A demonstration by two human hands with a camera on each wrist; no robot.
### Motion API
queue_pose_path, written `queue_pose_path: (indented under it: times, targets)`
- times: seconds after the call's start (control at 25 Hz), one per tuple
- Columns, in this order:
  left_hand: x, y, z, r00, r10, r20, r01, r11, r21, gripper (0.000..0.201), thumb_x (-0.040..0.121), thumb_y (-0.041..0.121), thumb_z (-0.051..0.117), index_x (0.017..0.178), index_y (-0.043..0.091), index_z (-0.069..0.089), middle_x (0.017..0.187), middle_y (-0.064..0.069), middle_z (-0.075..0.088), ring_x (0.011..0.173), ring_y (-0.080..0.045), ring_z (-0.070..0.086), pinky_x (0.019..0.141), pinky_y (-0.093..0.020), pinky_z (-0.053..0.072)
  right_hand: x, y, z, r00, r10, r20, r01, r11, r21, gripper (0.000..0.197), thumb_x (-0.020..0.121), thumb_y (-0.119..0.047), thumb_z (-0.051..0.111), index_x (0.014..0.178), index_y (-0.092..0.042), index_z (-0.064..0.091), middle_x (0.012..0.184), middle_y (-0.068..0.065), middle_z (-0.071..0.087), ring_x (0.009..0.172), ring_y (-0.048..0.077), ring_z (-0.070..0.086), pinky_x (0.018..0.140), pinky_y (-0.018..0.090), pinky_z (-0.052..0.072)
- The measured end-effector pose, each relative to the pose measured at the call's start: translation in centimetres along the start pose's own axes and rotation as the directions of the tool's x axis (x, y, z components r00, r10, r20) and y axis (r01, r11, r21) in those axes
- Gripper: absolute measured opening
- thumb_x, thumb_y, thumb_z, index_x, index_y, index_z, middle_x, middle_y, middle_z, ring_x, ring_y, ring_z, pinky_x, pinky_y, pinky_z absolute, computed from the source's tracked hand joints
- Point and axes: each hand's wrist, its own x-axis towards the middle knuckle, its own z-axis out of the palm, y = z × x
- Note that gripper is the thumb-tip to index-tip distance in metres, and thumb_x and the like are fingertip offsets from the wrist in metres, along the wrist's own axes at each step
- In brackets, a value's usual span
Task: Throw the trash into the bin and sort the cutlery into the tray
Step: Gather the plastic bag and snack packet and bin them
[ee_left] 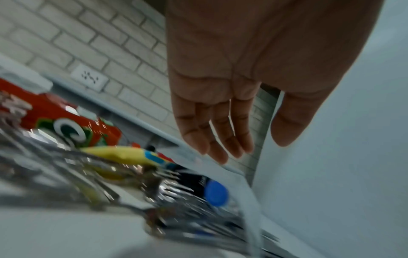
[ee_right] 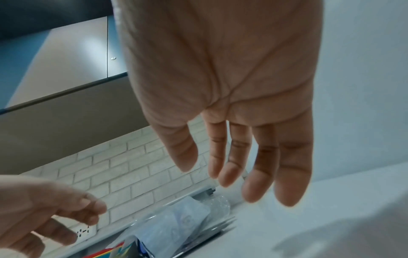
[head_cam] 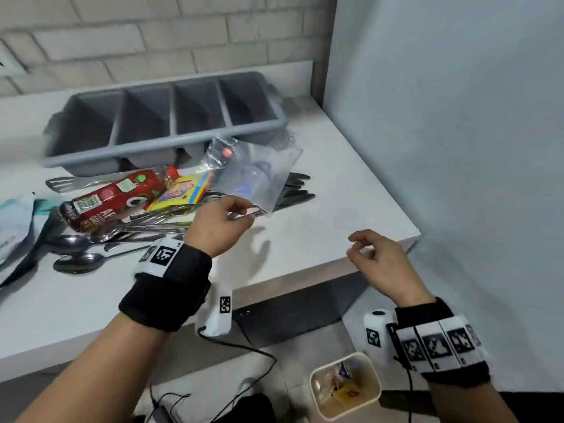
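A matt grey plastic four-compartment tray [head_cam: 164, 117] sits far on the smooth white countertop [head_cam: 320, 221]. Nearer lie shiny metal spoons [head_cam: 79, 261], a glossy red-labelled plastic bottle [head_cam: 116, 196] and a clear, crinkly plastic bag [head_cam: 253, 172].

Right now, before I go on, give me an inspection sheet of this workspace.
Surface: white counter, bare at its right end.
Job's things: grey tray, four compartments, nothing seen inside; spoons, forks and black-handled knives piled loose; bin on the floor, with trash in it.
Clutter: red bottle lying flat, yellow wrapper, clear plastic bag.
Grippers: left hand pinches the bag's corner; right hand empty, fingers loose.
Cables: black cable trailing from the wrist cameras.
Surroundings: white brick wall, pale side panel.
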Motion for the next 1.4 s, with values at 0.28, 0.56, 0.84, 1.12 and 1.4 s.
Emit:
queue_pose_path:
  times: [0.28, 0.56, 0.84, 1.12, 1.4]
  targets:
    - [6.3, -4.9, -7.5, 0.976, -0.081, -0.204, 0.156, 0.911, 0.382, 0.055, 0.079, 0.031, 0.068, 0.129, 0.011, 0.053, 0.129, -0.019, 0.056, 0.116, -0.033, 0.055, 0.097, -0.036, 0.044, 8.8, -8.5, 4.2, 0.997, -0.08, -0.009, 0.079, 0.997, -0.021, 0.026, 0.086, -0.017, 0.06, 0.111, -0.008, 0.061, 0.106, 0.009, 0.06, 0.082, 0.021, 0.054, 0.078, 0.026, 0.042]
    - [9.6, -5.9, -6.1, 0.984, -0.179, -0.004, 0.142, 0.768, 0.625, 0.051, 0.074, 0.031, 0.07, 0.117, 0.008, 0.054, 0.117, -0.015, 0.06, 0.105, -0.031, 0.061, 0.089, -0.037, 0.053, 14.9, -12.0, 10.1, 0.99, 0.141, 0.01, -0.141, 0.99, -0.018, 0.104, 0.072, -0.048, 0.072, 0.148, -0.019, 0.007, 0.147, 0.027, 0.029, 0.136, 0.037, 0.034, 0.112, 0.041, 0.033]
    - [9.4, -6.0, -7.6, 0.996, -0.044, -0.075, 0.077, 0.853, 0.516, 0.034, 0.088, 0.017, 0.049, 0.12, 0.018, 0.058, 0.11, -0.014, 0.068, 0.1, -0.035, 0.063, 0.083, -0.039, 0.052, 17.2, -11.8, 11.0, 0.942, 0.333, -0.039, -0.319, 0.926, 0.201, 0.076, 0.067, -0.017, 0.074, 0.132, -0.008, 0.034, 0.134, 0.019, 0.049, 0.113, 0.035, 0.057, 0.091, 0.044, 0.054]
    - [6.1, -3.2, -9.1, 0.955, 0.085, -0.283, -0.019, 0.974, 0.227, 0.041, 0.089, 0.013, 0.048, 0.129, 0.02, 0.056, 0.116, -0.017, 0.068, 0.108, -0.035, 0.062, 0.09, -0.035, 0.048, 15.6, -10.5, 9.2, 0.95, 0.251, -0.188, -0.179, 0.926, 0.333, 0.04, 0.076, -0.004, 0.062, 0.115, 0.0, 0.055, 0.116, 0.019, 0.063, 0.102, 0.032, 0.063, 0.075, 0.028, 0.046]
    - [0.1, 2.0, -2.7, 0.966, 0.203, -0.16, -0.252, 0.873, -0.417, 0.023, 0.086, 0.014, 0.059, 0.109, 0.014, 0.065, 0.094, 0.003, 0.066, 0.078, 0.007, 0.064, 0.079, -0.012, 0.051, 5.5, -7.4, 2.1, 0.923, 0.152, -0.355, 0.107, 0.783, 0.613, 0.016, 0.083, -0.007, 0.062, 0.081, -0.021, 0.053, 0.07, -0.003, 0.06, 0.052, -0.002, 0.06, 0.054, 0.016, 0.049]
